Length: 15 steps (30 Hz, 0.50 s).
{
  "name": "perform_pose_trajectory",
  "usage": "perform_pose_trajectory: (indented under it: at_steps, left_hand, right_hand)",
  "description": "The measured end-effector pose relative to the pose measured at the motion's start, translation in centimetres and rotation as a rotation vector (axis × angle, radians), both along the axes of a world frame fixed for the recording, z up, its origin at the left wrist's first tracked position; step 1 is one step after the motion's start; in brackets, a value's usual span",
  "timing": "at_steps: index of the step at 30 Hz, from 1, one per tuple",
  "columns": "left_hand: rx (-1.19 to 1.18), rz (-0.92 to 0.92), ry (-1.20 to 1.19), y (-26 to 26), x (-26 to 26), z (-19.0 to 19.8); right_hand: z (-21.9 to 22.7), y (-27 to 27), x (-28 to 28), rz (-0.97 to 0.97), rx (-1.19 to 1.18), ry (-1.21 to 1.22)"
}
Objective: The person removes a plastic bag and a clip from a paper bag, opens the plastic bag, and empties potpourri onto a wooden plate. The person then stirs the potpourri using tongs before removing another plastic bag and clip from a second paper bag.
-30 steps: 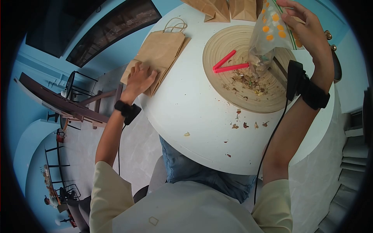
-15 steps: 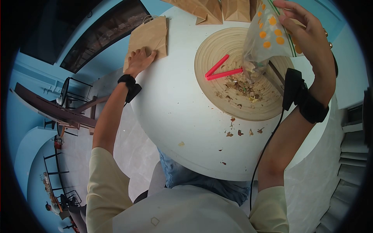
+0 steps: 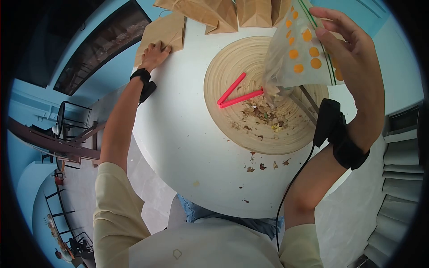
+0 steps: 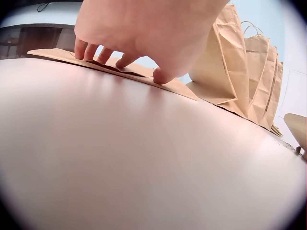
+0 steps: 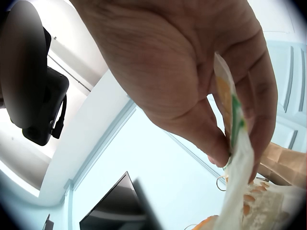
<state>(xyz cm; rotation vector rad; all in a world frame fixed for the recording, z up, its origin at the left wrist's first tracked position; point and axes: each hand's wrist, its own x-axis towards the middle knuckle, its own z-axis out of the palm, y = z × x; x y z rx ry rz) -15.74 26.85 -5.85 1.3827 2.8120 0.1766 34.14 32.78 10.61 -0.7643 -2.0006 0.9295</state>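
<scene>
Right now I've got the dotted bag (image 3: 301, 53) pinched in my right grip (image 3: 357, 53), its long axis running down-left over the round board (image 3: 223, 76), while my left grip (image 3: 153, 57), fingers open, rests farther left on the flat paper bag (image 3: 154, 33)

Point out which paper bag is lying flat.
The paper bag under the left hand, at the left side of the table. It lies flat, while the other paper bags, to its right, stand upright.
</scene>
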Motion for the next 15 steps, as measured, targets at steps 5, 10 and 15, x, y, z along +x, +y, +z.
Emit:
perform_pose_trajectory:
  at_steps: [5,10,15]
  left_hand:
    - [0.051,-0.036,0.01,2.4,-1.4,-0.6]
    - [0.04,0.002,-0.01,4.0,-1.7,-0.5]
    - [0.209,-0.24,-0.092,5.1,-6.2,-3.1]
  right_hand:
    - [-0.1,-0.2,0.1,-0.007,-0.003,-0.005]
    - [-0.1,-0.8,0.0,0.002,-0.008,-0.001]
    - [-0.2,-0.6,0.3,0.027,-0.007,0.017]
